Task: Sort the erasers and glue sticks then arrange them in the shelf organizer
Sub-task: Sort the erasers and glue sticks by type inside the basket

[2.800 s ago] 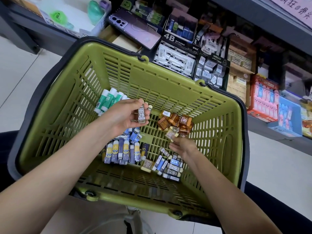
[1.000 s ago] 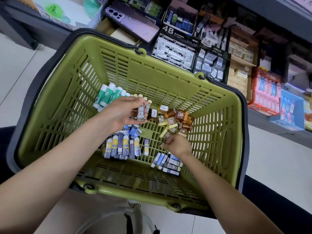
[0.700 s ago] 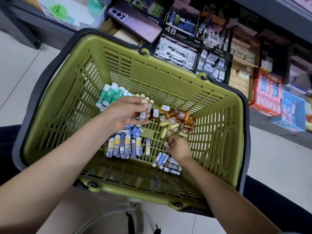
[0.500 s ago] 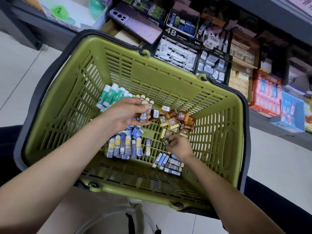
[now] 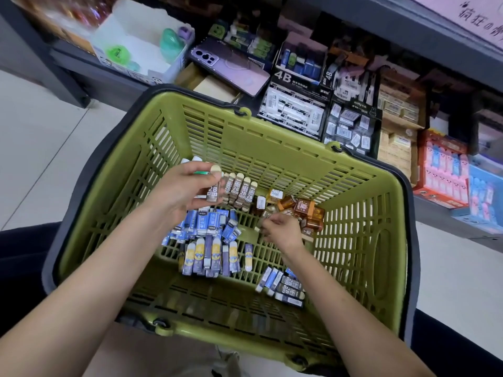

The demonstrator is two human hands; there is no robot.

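Green basket [image 5: 272, 148] sits in front of the store shelf [image 5: 408, 31], both hands down inside it and apart from each other.

Left hand [image 5: 185, 190] is clamped on one brown 2B eraser [image 5: 213, 191], thumb and fingers round it. It's held upright just left of a row of matching 2B erasers [image 5: 241, 190] lined up near the basket's far wall.

Glue sticks [image 5: 193, 160] are in the far-left corner of the basket floor. Only white caps and a bit of green show past the left hand.

Right hand [image 5: 284, 232] has its fingers curled, tips down at the basket floor, at the edge of the amber eraser cluster [image 5: 304, 213] on the far-right side (might be pinching something small, cannot tell).

Other groups on the basket floor:
- blue erasers [image 5: 206, 225] in a loose heap at centre, just nearer than the left hand
- purple-and-yellow erasers [image 5: 211, 258] side by side in a row on the near side of the blue heap, with one stray eraser [image 5: 248, 257] just right of the row
- dark 2B erasers [image 5: 288, 289] mixed with a few blue-sleeved ones, toward the near-right, beside the right forearm

On the shelf behind the far rim are a 4B eraser box [image 5: 294, 112], a phone [image 5: 231, 68] lying flat and a white box [image 5: 141, 31].
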